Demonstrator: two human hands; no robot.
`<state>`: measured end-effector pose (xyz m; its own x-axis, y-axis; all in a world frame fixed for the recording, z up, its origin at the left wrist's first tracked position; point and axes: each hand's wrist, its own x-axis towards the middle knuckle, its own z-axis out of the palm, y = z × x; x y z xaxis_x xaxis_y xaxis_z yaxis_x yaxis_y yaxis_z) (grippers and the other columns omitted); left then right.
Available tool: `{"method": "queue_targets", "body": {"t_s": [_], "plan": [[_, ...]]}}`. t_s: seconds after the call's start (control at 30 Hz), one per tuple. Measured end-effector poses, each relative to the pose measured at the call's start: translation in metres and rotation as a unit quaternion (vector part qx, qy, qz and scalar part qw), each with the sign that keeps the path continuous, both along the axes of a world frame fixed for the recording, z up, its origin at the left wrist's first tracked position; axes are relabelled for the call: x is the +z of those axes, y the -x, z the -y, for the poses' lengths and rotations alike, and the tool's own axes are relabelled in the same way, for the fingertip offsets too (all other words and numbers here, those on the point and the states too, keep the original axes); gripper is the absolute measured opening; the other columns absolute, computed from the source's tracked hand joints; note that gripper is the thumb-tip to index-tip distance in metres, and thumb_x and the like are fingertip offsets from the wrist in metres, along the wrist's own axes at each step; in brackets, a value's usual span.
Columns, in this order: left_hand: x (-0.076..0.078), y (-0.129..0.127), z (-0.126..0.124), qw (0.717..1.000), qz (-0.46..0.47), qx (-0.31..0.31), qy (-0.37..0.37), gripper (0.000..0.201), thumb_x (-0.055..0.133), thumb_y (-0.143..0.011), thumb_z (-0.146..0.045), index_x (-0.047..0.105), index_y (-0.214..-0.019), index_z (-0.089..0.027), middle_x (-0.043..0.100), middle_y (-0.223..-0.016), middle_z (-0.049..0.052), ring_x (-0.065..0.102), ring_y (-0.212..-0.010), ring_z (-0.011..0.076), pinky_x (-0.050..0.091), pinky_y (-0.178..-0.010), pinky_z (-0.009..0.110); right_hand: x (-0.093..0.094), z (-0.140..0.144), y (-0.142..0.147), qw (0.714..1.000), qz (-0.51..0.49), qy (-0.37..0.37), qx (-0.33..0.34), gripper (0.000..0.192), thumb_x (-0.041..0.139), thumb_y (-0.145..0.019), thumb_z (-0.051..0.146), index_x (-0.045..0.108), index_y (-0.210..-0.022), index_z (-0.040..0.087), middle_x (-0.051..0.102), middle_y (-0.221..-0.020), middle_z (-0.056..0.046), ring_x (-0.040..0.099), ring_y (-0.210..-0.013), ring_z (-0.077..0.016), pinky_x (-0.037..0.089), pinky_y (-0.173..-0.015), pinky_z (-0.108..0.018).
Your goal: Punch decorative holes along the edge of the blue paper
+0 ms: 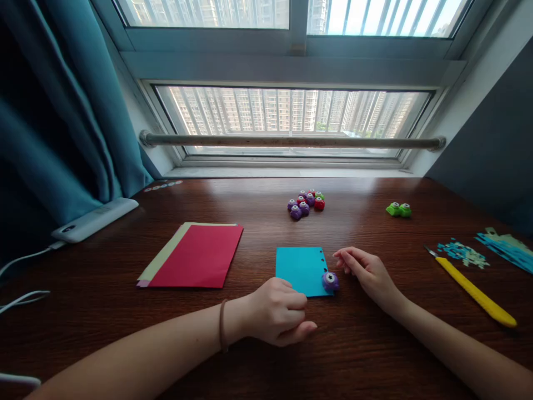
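Observation:
A blue square of paper (297, 266) lies on the table, with a row of small punched holes along its right edge. At its lower right corner sits a purple craft punch (330, 281) with a star on its white top, overlapping the paper's edge. My left hand (278, 312) is curled into a fist over the lower left of the sheet, thumb sticking out; no object shows in it. Just right of the holes, my right hand (366, 273) rests with fingers bent and drawn together, apart from the punch. Nothing is visible between those fingertips.
Behind the sheet is a cluster of punches (306, 203); two green punches (398, 209) stand farther right. Red paper (195, 255) lies stacked at left. A yellow-handled craft knife (474, 289), paper bits (463, 253) and strips (506, 250) lie right. A white power bank (97, 218) is far left.

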<state>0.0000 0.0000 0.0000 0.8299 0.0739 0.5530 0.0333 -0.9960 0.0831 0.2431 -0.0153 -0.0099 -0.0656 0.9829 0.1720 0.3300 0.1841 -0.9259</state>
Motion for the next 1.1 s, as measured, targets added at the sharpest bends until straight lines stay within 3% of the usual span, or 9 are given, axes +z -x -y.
{"method": "queue_targets", "body": {"t_s": [0.4, 0.7, 0.8, 0.87, 1.0, 1.1], "plan": [[0.002, 0.0, 0.0, 1.0, 0.0, -0.003, 0.006, 0.042, 0.036, -0.091, -0.023, 0.037, -0.049, -0.018, 0.038, -0.052, -0.002, 0.029, -0.042, 0.0118, 0.025, -0.042, 0.028, 0.001, 0.001, 0.0, 1.0, -0.005, -0.003, 0.005, 0.03, 0.045, -0.092, 0.041, 0.061, -0.091, 0.015, 0.06, -0.074, -0.002, 0.051, -0.062, -0.0135, 0.041, -0.059, -0.024], [0.003, -0.001, 0.0, 1.0, 0.001, 0.013, -0.007, 0.035, 0.041, -0.088, -0.02, 0.04, -0.054, -0.018, 0.042, -0.056, -0.001, 0.04, -0.046, 0.0122, 0.029, -0.045, 0.028, 0.002, 0.001, 0.001, 0.999, 0.031, -0.012, -0.003, 0.03, 0.045, -0.091, 0.042, 0.061, -0.093, 0.016, 0.061, -0.078, -0.004, 0.056, -0.07, -0.0174, 0.045, -0.065, -0.028], [0.007, -0.003, 0.0, 0.999, 0.007, 0.038, 0.021, 0.023, 0.041, -0.088, -0.021, 0.048, -0.067, -0.016, 0.054, -0.069, 0.004, 0.05, -0.058, 0.0143, 0.039, -0.052, 0.027, 0.002, 0.001, 0.0, 0.997, 0.063, -0.048, 0.007, 0.028, 0.048, -0.089, 0.04, 0.056, -0.105, 0.018, 0.06, -0.097, -0.007, 0.056, -0.088, -0.0211, 0.045, -0.08, -0.033], [0.01, -0.004, 0.001, 0.998, 0.005, 0.047, 0.041, 0.014, 0.043, -0.088, -0.022, 0.053, -0.084, -0.013, 0.059, -0.086, 0.008, 0.056, -0.074, 0.0174, 0.046, -0.066, 0.029, 0.001, 0.001, -0.001, 0.992, 0.09, -0.087, 0.02, 0.031, 0.046, -0.089, 0.038, 0.051, -0.113, 0.019, 0.053, -0.111, -0.009, 0.049, -0.105, -0.0236, 0.039, -0.093, -0.037], [0.013, -0.004, 0.001, 0.997, -0.005, 0.061, 0.051, 0.034, 0.044, -0.09, -0.026, 0.043, -0.121, -0.01, 0.054, -0.117, 0.014, 0.048, -0.111, 0.0243, 0.039, -0.096, 0.04, 0.0, 0.0, 0.001, 0.975, 0.193, -0.11, 0.021, 0.039, 0.04, -0.09, 0.038, 0.042, -0.124, 0.018, 0.039, -0.128, -0.011, 0.025, -0.127, -0.0258, 0.022, -0.106, -0.044], [0.011, -0.004, 0.001, 0.996, -0.018, 0.081, 0.042, 0.048, 0.044, -0.092, -0.028, 0.029, -0.133, -0.008, 0.043, -0.131, 0.016, 0.032, -0.126, 0.0265, 0.028, -0.105, 0.044, -0.001, -0.001, 0.007, 0.962, 0.253, -0.106, 0.016, 0.047, 0.038, -0.09, 0.038, 0.033, -0.131, 0.016, 0.032, -0.134, -0.012, 0.015, -0.131, -0.0252, 0.019, -0.107, -0.046]]}}
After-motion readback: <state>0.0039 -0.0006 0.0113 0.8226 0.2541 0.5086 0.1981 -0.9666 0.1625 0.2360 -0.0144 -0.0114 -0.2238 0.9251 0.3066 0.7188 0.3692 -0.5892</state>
